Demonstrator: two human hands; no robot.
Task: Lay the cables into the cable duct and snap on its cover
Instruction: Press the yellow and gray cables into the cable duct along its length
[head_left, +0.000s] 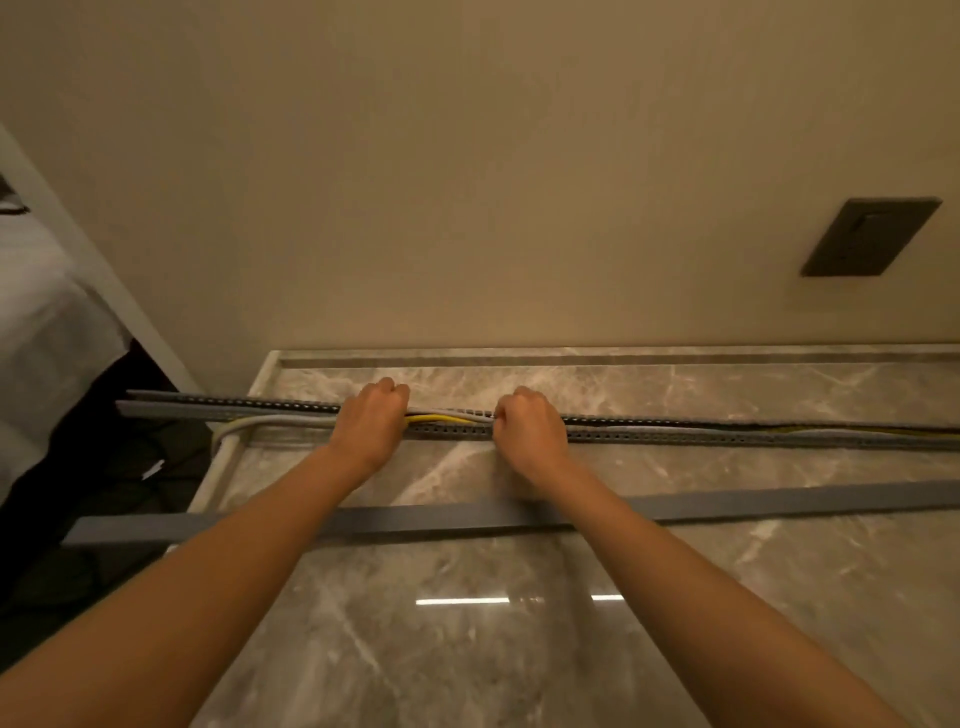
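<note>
A long grey slotted cable duct (727, 435) lies across the marble counter, its left end overhanging the edge. Yellow and grey cables (447, 416) run inside it; between my hands they bulge up above the slotted walls. At the left the grey cables (244, 426) leave the duct and drop over the counter edge. My left hand (371, 423) and my right hand (527, 426) rest on the duct side by side, fingers curled down over the cables. The flat grey cover (779, 501) lies loose on the counter, nearer to me, under my forearms.
The marble counter (467, 649) ends at a beige wall with a dark switch plate (870, 236) at the right. Left of the counter is a dark gap and a white cloth-covered surface (47, 332).
</note>
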